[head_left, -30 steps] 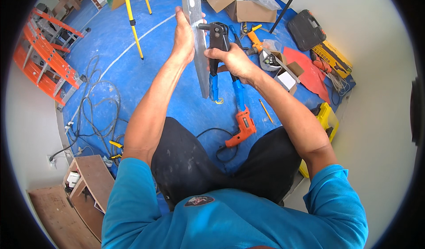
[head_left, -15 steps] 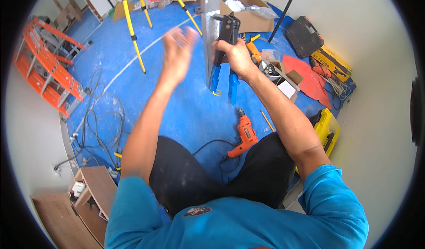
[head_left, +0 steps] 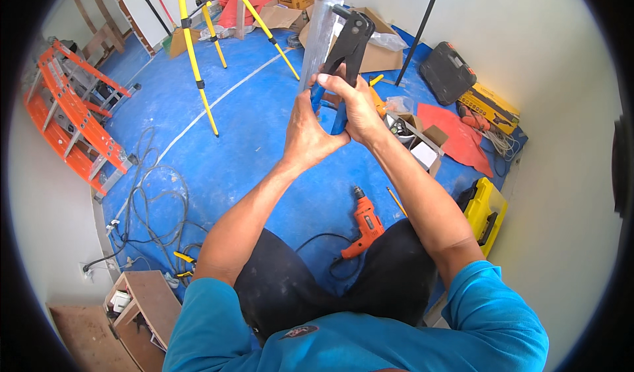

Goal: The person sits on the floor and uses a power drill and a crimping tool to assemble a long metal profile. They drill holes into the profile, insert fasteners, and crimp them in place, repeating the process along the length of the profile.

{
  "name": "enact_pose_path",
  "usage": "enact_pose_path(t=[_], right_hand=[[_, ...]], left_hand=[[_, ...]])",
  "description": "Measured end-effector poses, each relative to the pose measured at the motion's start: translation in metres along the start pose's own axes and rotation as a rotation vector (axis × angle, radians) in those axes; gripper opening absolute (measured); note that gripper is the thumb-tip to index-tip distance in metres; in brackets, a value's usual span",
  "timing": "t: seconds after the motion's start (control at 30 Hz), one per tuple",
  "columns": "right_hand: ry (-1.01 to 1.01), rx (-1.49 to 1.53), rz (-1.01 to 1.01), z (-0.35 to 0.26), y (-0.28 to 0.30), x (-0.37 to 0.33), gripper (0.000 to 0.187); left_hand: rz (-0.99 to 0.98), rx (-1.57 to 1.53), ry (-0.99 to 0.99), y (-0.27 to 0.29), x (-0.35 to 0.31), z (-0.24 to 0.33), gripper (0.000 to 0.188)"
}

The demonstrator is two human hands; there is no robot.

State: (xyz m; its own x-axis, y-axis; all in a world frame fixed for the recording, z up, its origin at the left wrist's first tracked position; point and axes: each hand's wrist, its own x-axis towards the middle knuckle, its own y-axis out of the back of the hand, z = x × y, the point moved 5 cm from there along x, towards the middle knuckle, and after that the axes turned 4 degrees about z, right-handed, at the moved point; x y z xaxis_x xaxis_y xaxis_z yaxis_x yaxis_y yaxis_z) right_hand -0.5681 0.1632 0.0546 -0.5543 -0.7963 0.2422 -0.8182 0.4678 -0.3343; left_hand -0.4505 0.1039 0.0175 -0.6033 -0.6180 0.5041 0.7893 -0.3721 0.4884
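Got the right hand (head_left: 358, 106) clamped around the black hand riveter (head_left: 358, 32), up by the tops of its blue handles (head_left: 339, 119). Got the left hand (head_left: 309, 137) clamped on those handles too, just beside the right one; can't tell the exact placement of its hidden fingers. Holding the tool tilted, roughly mid-scene, with its nose right at a long grey metal profile (head_left: 322, 32) on the left. Nearer, got an orange drill (head_left: 365, 226) lying on the blue floor (head_left: 251, 141), plus a pencil (head_left: 397, 201) just right of it. Going right: a yellow case (head_left: 485, 213) by the wall (head_left: 548, 141), then farther off a red sheet (head_left: 456, 137), a black case (head_left: 448, 73) and a cardboard box (head_left: 383, 59). Going left: tangled cables (head_left: 135, 197), an orange ladder (head_left: 86, 121) past those, and a yellow tripod (head_left: 190, 48) standing on the far side. Also got a wooden box (head_left: 155, 293) at the near left
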Motion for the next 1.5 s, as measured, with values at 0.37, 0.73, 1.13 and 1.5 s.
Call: enact_pose_path(t=[0.37, 0.73, 1.13, 1.5], right_hand=[[0.017, -0.280, 0.292, 0.018, 0.018, 0.013, 0.028], [-0.240, -0.134, -0.096, 0.017, 0.043, 0.002, 0.071], [0.261, -0.338, -0.109, -0.030, 0.010, -0.002, 0.056], [0.135, -0.221, -0.090, -0.024, -0.012, -0.009, 0.056]], left_hand=[[-0.127, 0.191, 0.078, -0.019, 0.001, -0.011, 0.088], [-0.129, -0.254, 0.205, 0.004, 0.006, -0.080, 0.073], [-0.086, -0.345, -0.008, 0.036, 0.032, -0.043, 0.084], [-0.221, -0.346, -0.056, 0.007, 0.013, 0.002, 0.153]])
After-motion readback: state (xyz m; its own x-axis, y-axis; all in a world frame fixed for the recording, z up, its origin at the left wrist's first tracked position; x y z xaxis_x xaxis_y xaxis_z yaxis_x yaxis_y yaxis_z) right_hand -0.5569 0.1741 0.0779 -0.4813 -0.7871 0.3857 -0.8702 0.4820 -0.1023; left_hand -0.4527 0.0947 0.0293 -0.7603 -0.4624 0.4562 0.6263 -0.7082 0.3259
